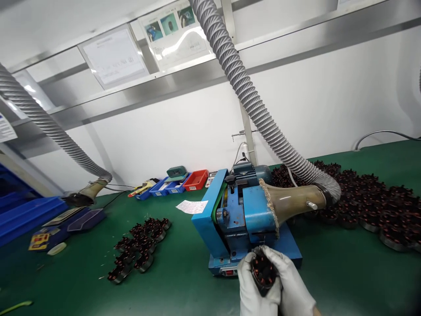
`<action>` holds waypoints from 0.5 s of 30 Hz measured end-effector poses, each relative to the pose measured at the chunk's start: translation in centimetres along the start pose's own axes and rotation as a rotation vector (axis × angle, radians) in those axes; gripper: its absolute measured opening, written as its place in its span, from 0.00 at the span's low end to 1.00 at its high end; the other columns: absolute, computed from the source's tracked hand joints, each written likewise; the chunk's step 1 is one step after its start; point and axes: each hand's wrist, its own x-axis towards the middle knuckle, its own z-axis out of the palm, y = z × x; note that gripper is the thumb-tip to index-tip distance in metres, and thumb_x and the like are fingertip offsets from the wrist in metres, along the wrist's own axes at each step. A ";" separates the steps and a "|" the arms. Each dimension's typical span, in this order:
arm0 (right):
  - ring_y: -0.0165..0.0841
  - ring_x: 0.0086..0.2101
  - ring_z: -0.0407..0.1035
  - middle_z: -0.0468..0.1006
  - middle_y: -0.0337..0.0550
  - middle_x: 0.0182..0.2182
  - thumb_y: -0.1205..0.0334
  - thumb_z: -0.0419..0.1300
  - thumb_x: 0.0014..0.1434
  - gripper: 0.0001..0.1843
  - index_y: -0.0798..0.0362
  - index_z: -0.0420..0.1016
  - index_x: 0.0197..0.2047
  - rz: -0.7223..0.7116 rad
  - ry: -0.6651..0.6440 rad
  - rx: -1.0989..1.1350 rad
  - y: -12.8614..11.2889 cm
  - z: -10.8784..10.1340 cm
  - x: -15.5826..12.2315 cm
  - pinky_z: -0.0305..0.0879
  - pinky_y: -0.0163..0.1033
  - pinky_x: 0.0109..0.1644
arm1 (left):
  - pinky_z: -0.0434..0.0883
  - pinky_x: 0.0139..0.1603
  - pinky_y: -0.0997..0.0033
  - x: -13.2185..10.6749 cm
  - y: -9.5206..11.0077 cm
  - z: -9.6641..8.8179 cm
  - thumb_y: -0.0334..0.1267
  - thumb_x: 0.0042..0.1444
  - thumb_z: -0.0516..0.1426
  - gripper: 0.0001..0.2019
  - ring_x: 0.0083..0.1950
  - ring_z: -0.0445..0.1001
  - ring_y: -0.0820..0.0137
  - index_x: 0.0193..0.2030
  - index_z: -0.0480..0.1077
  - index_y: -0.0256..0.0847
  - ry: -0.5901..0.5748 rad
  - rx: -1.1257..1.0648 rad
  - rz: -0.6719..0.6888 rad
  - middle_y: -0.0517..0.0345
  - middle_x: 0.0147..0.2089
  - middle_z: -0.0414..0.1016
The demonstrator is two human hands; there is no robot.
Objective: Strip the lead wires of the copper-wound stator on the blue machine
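Observation:
A round black motor stator with copper windings [263, 270] is held between my two white-gloved hands, its wound face turned toward me. My left hand [251, 287] wraps its left and lower side. From the right, my right hand [291, 281] grips it, with the thumb and fingertips over the upper rim. Both hands are closed on the part, just in front of a blue motor-driven machine [232, 219]. Thin wire ends seem to stick up from the top of the stator, close to the machine's front opening, though whether they touch anything there I cannot tell.
A grey ribbed hose [243, 83] runs down to a tan suction hood [296, 202] on the machine. Many stators [371, 197] crowd the right; a smaller group [141, 245] lies left. Behind stand blue bins [177, 186] and a red bin [196, 180]. A second hose [55, 131] hangs left.

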 end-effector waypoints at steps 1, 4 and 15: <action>0.32 0.25 0.74 0.81 0.36 0.21 0.57 0.76 0.31 0.13 0.52 0.80 0.21 -0.006 0.015 0.030 0.1 0.0 0.5 0.70 0.32 0.33 | 0.72 0.46 0.58 0.4 0.1 0.3 0.36 0.42 0.57 0.20 0.46 0.75 0.56 0.45 0.66 0.40 -0.022 -0.024 0.008 0.43 0.46 0.73; 0.33 0.27 0.75 0.81 0.35 0.21 0.57 0.75 0.33 0.12 0.52 0.80 0.22 -0.041 0.036 0.053 0.3 0.0 1.9 0.72 0.34 0.34 | 0.71 0.49 0.60 1.3 0.0 0.8 0.36 0.44 0.58 0.20 0.48 0.74 0.59 0.47 0.66 0.40 -0.081 -0.059 0.050 0.45 0.48 0.71; 0.39 0.30 0.78 0.83 0.37 0.23 0.53 0.68 0.41 0.11 0.50 0.78 0.24 -0.195 0.099 -0.049 1.4 -1.0 4.1 0.75 0.42 0.39 | 0.71 0.49 0.60 2.1 0.7 0.9 0.34 0.48 0.57 0.20 0.51 0.73 0.59 0.50 0.65 0.40 -0.198 0.009 0.126 0.44 0.51 0.68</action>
